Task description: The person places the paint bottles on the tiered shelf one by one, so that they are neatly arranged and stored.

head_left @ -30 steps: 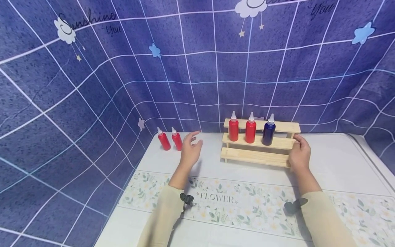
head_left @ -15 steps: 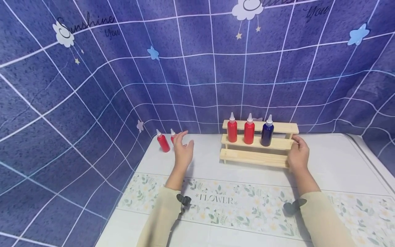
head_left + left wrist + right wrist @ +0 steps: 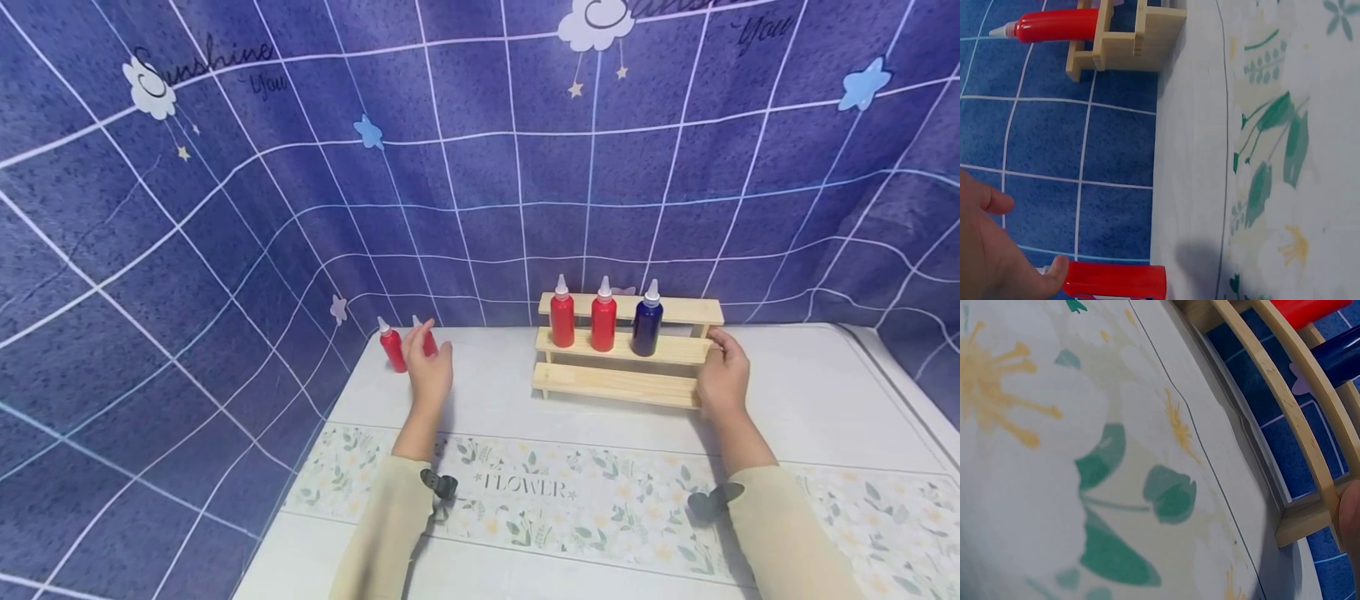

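Note:
My left hand (image 3: 429,377) is at one of two red squeeze bottles with white nozzle tips, its fingers spread apart. That bottle (image 3: 430,344) is partly hidden behind the fingers. In the left wrist view, the thumb overlaps the neck of the red bottle (image 3: 1116,279), while another finger stands away from it. The other red bottle (image 3: 392,350) stands just left of the hand. My right hand (image 3: 725,379) grips the right end of a three-step wooden rack (image 3: 618,382). On its middle step stand two red bottles, one left (image 3: 562,321) and one centre (image 3: 603,323), and a dark blue bottle (image 3: 647,327).
The white table (image 3: 810,392) carries a cloth band (image 3: 525,517) with flowers and the word FLOWER. Behind and to the left hangs a blue gridded curtain (image 3: 480,167), close behind the rack and the bottles.
My left hand has moved left, from beside the pair of red bottles to the nearer one. My right hand stays on the rack, and the bottles on it have not moved.

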Demonstrator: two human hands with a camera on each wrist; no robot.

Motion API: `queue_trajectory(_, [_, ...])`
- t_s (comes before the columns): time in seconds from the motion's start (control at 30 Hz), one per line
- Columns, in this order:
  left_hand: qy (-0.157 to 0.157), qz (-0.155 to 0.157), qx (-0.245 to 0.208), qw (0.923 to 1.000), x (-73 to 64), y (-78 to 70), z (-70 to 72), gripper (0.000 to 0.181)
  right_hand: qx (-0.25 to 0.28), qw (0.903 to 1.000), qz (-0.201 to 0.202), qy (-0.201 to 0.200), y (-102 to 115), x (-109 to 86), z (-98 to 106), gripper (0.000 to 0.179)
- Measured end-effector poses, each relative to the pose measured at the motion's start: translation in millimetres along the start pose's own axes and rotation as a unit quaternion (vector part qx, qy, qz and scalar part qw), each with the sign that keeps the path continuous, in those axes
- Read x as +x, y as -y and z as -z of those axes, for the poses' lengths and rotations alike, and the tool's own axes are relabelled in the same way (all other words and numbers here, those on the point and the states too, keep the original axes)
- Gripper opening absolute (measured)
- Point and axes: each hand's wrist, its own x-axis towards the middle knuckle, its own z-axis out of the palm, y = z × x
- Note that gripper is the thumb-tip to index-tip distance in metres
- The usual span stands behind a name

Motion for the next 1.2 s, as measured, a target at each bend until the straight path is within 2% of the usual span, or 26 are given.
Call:
queue_trajectory(0.3, [-0.026, 0.008, 0.017, 0.9995, 5.9, 9.1, 1.0, 0.067, -0.001, 1.0, 0.004, -0.001, -1.2, 0.9, 0.3, 0.049])
queue_trajectory(0.5, [-0.043, 0.029, 0.036, 0.998, 10.6, 9.5, 3.3, 0.073, 0.0, 1.0, 0.003, -0.002, 1.1, -0.3, 1.0, 0.049])
queue_trajectory(0.7, [-0.028, 0.054, 0.049, 0.9969, 19.7, 15.9, 6.1, 0.074, 0.002, 1.0, 0.002, -0.007, -0.4, 0.4, 1.0, 0.049])
queue_trajectory(1.0, [0.014, 0.109, 0.034, 0.9933, 34.7, 25.8, 7.2, 0.078, 0.006, 1.0, -0.003, -0.004, -3.1, 3.0, 1.2, 0.048])
queue_trajectory(1.2, [0.009, 0.13, 0.04, 0.9906, 40.6, 33.6, 5.4, 0.074, 0.012, 0.9999, -0.005, -0.005, -1.3, 1.5, 0.0, 0.048])
